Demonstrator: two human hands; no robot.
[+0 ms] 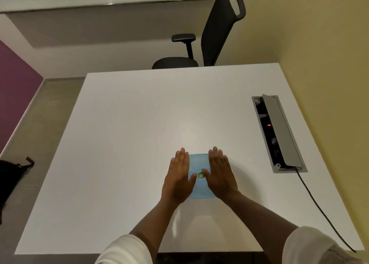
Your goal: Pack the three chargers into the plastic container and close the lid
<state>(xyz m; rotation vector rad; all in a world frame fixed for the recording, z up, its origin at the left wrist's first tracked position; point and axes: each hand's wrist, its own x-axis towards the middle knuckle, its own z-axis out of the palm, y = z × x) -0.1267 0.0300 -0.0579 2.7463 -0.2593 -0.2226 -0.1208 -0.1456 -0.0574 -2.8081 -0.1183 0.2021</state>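
Observation:
A plastic container with a light blue lid [198, 164] lies on the white table [129, 133], near its front middle. The lid is on and carries a small green sticker [200, 176]. My left hand [178, 178] lies flat on the lid's left side, fingers straight and together. My right hand [221, 175] lies flat on its right side in the same way. Both thumbs point inward toward the sticker. No chargers are in sight; the container's inside is hidden under the lid and my hands.
A grey socket box [279, 133] with its flap raised is set into the table at the right, and a black cable [319, 207] runs from it to the front edge. A black office chair [209, 33] stands behind the table. A dark bag [12, 179] lies on the floor at left.

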